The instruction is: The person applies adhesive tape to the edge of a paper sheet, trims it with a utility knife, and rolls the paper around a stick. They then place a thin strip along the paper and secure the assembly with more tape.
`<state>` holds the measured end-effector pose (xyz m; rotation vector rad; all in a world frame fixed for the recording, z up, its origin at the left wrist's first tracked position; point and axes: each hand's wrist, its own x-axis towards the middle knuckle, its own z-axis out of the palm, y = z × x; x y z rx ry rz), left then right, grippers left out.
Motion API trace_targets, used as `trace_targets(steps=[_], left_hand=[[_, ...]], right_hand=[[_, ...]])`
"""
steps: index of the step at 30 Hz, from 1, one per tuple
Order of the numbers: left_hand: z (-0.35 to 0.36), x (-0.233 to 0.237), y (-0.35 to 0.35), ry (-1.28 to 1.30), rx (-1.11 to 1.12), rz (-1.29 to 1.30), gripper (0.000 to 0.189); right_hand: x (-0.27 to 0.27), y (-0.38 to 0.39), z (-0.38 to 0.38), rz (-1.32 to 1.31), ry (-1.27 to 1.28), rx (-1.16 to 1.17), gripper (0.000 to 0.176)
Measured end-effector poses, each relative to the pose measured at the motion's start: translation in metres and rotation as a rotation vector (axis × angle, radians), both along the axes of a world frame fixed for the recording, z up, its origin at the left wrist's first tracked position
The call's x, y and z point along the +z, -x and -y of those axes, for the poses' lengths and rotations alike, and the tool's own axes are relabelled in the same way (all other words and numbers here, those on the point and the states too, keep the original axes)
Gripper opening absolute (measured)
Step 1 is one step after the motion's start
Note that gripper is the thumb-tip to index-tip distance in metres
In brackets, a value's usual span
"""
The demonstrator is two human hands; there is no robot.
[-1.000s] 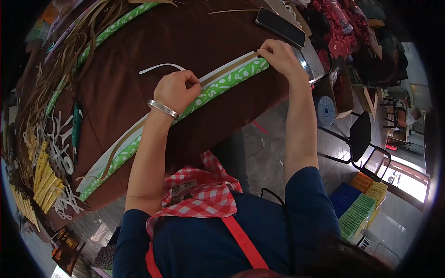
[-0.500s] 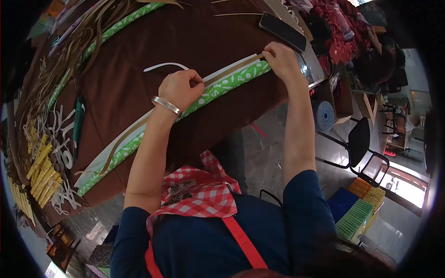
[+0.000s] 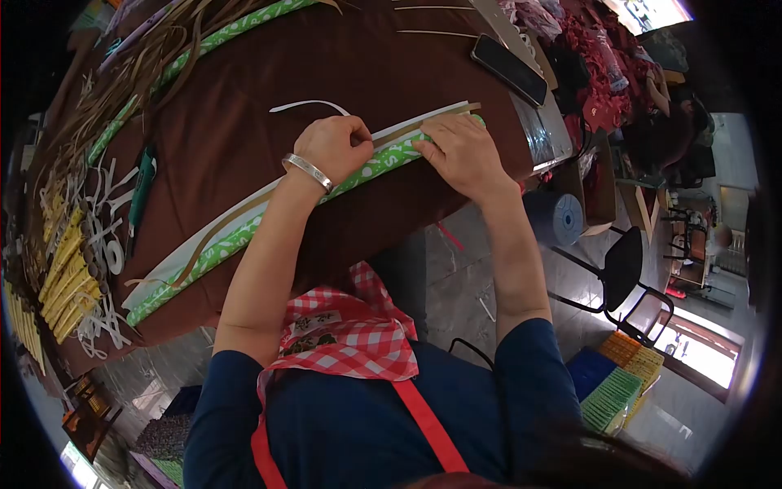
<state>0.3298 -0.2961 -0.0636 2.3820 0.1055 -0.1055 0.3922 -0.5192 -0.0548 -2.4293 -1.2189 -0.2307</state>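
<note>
A long green strip with white markings point(image 3: 232, 244) lies slantwise along the near edge of a table covered in brown cloth point(image 3: 244, 138). A white band and a thin tan strip point(image 3: 213, 235) run along its far side. My left hand point(image 3: 334, 147), with a silver bracelet on the wrist, is closed in a pinch on the tan strip near the middle of the green strip. My right hand point(image 3: 460, 151) lies flat, palm down, on the green strip close to its right end, fingers spread and pointing left.
A loose white strip point(image 3: 305, 104) curls just beyond my left hand. A black phone point(image 3: 509, 59) lies at the far right. A second green strip point(image 3: 163, 77), tan strips, yellow pieces point(image 3: 65, 273) and a teal tool point(image 3: 142, 183) lie left. A black chair point(image 3: 623, 253) stands on the floor.
My right hand has left the strip's right tip, slid left and gone from a pinch to a flat press. My left hand keeps its pinch in the same place.
</note>
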Motion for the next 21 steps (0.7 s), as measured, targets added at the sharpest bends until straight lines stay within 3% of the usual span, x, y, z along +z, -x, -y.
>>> trace_targets(steps=[14,21], left_hand=[[0.001,0.008,0.002,-0.012,-0.004,-0.043,0.022],[-0.008,0.008,0.014,0.153,0.021,0.046,0.029]], right_hand=[[-0.006,-0.003,0.001,0.083,-0.044,0.008,0.026],[-0.009,-0.004,0.000,0.073,-0.033,0.009,0.026]])
